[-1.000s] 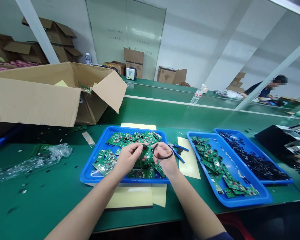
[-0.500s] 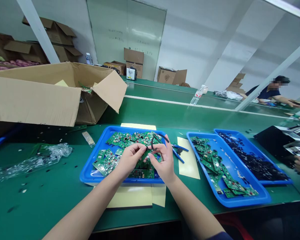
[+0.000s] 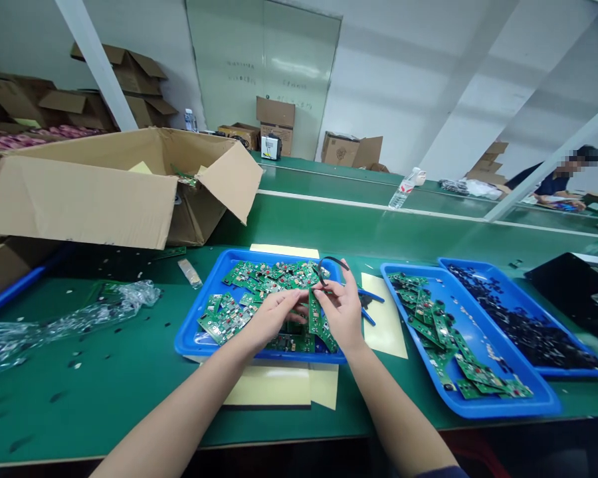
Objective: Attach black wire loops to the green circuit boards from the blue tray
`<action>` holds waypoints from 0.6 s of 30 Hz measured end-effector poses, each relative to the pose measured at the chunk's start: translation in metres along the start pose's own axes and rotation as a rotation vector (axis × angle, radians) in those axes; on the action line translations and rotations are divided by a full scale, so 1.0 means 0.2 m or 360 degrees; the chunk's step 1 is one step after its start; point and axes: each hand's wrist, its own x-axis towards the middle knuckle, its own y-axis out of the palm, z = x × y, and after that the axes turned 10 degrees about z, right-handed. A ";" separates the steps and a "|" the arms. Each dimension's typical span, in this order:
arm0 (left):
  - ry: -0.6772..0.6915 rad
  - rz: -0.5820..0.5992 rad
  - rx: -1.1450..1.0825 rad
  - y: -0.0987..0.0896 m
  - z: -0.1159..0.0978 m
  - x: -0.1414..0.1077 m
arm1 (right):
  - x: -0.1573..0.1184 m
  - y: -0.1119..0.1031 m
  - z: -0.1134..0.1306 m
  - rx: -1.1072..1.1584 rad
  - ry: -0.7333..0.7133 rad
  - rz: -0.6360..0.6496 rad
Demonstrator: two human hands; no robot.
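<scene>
The right hand (image 3: 343,312) held a small green circuit board (image 3: 313,318), its thumb and fingers pinched together on it near the upper end. A black loop (image 3: 333,258) hung around the raised fingers of that hand. The left hand (image 3: 282,312) was just beside the board, fingers curled; whether they touched it, I cannot tell.

Both hands were over the first blue tray (image 3: 185,344), near the front edge of the worktop (image 3: 104,405), with loose circuit boards (image 3: 224,318) inside it. Yellow sheets (image 3: 269,385) stuck out from under the tray's front edge. By its right edge, blue-handled pliers (image 3: 375,297) lay partly over a yellow card (image 3: 386,335).

Farther right, a second blue tray (image 3: 543,396) carried more boards along its left side, and a third tray (image 3: 585,374) held black pieces (image 3: 533,332). Clear plastic wrap (image 3: 124,305) lay toward the worktop's left edge, in front of an open cardboard box (image 3: 90,202).
</scene>
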 end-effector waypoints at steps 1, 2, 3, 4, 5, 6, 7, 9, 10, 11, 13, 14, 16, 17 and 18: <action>0.0028 -0.0118 0.0194 -0.02 0.00 0.00 | 0.01 -0.01 0.00 -0.0020 0.0016 -0.0010; 0.0067 -0.0267 0.0436 -0.05 -0.01 0.01 | 0.02 -0.02 0.00 -0.0063 0.0028 -0.0024; 0.0108 -0.0424 0.0717 -0.08 -0.01 0.01 | 0.04 -0.05 0.00 -0.0126 0.0033 -0.0045; 0.0141 -0.0562 0.1008 -0.12 -0.01 0.02 | 0.05 -0.08 0.00 -0.0206 0.0028 -0.0072; 0.0137 -0.0653 0.1279 -0.16 0.00 0.02 | 0.07 -0.12 0.01 -0.0303 0.0014 -0.0105; 0.0085 -0.0690 0.1514 -0.19 0.00 0.02 | 0.08 -0.17 0.01 -0.0410 -0.0006 -0.0144; 0.0001 -0.0692 0.1699 -0.22 0.01 0.02 | 0.09 -0.23 0.02 -0.0521 -0.0018 -0.0170; -0.0163 -0.0615 0.1886 -0.26 0.02 0.02 | 0.09 -0.38 0.02 -0.0741 -0.0009 -0.0203; -0.0211 -0.0575 0.1916 -0.27 0.03 0.01 | 0.08 -0.46 0.01 -0.0840 0.0030 -0.0217; -0.0233 -0.0541 0.1921 -0.27 0.04 0.01 | 0.06 -0.54 0.01 -0.0943 0.0085 -0.0252; -0.0240 -0.0517 0.1926 -0.26 0.05 0.00 | 0.01 -0.68 -0.01 -0.1141 0.0197 -0.0288; -0.0240 -0.0518 0.1932 -0.26 0.05 0.00 | -0.02 -0.75 -0.02 -0.1243 0.0253 -0.0329; -0.0228 -0.0533 0.1929 -0.25 0.04 0.00 | -0.08 -0.87 -0.04 -0.1438 0.0341 -0.0377; -0.0220 -0.0537 0.1926 -0.25 0.04 0.00 | -0.10 -0.91 -0.05 -0.1541 0.0358 -0.0393; -0.0213 -0.0540 0.1914 -0.25 0.03 -0.01 | -0.12 -0.96 -0.06 -0.1642 0.0368 -0.0410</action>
